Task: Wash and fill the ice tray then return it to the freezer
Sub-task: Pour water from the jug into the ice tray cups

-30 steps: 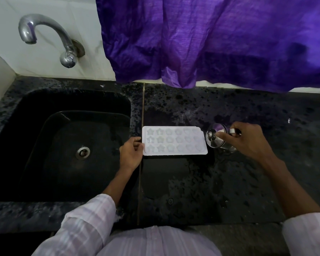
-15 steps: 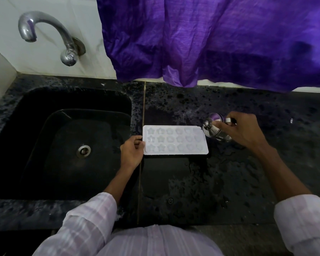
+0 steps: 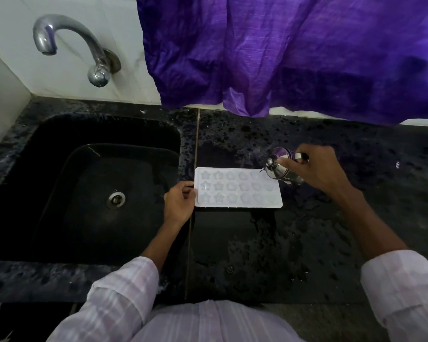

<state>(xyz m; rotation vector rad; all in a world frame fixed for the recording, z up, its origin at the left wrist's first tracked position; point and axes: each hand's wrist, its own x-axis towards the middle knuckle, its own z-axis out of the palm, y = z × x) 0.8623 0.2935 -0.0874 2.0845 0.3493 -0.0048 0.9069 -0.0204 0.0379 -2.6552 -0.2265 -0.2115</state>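
A white ice tray [image 3: 237, 188] with star and heart moulds lies flat on the black stone counter [image 3: 269, 243], just right of the sink. My left hand [image 3: 179, 203] pinches the tray's left edge. In my right hand [image 3: 316, 170] I grip a small steel jug [image 3: 279, 167], tilted with its spout over the tray's far right corner. A thin stream seems to run from the spout.
A black sink [image 3: 89, 193] with a steel drain [image 3: 116, 199] sits to the left, under a chrome tap [image 3: 72, 45] on the white wall. A purple cloth [image 3: 294, 53] hangs over the counter's back. The counter is wet around the tray.
My right hand has carried the jug away from me and to the left, and tilted it over the tray's far right corner. My left hand has stayed on the tray's left edge.
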